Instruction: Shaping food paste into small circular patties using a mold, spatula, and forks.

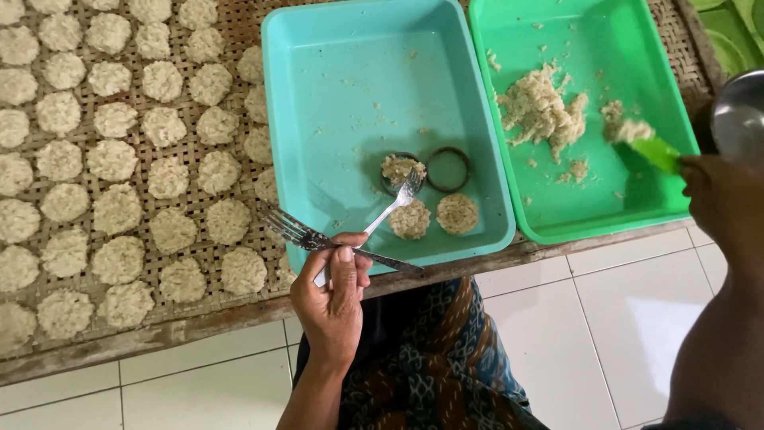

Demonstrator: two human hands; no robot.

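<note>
Your left hand (333, 295) grips two forks (350, 239) together, fingers closed; one presses rice into the ring (400, 170). Your right hand (716, 195) at frame's right closes on a green scoop (656, 153).

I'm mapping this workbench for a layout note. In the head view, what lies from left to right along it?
Woven mat covered in rice patties → teal tray with two ring moulds → green tray with a rice heap → another person's hand holding a green scoop.
</note>
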